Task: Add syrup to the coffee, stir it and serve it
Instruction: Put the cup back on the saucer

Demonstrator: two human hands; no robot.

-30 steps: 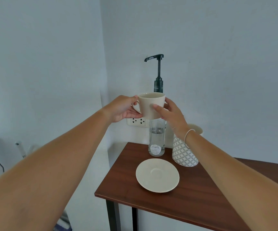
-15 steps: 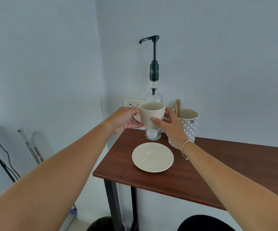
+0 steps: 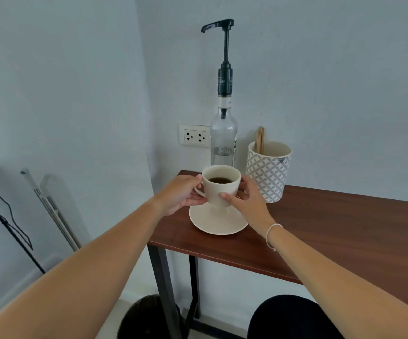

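Both hands grip the coffee cup (image 3: 220, 192), left hand (image 3: 181, 195) at the handle, right hand (image 3: 247, 204) around its side, on the saucer (image 3: 218, 222) near the desk (image 3: 332, 228) corner; the syrup bottle (image 3: 223, 140) stands upright just behind, pump spout (image 3: 209, 27) high above and pointing left

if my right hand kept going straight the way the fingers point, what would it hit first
The right hand points up-left into the coffee cup it already grips, so the cup itself is first. Past the cup, the syrup bottle stands behind, though depth there is hard to judge.
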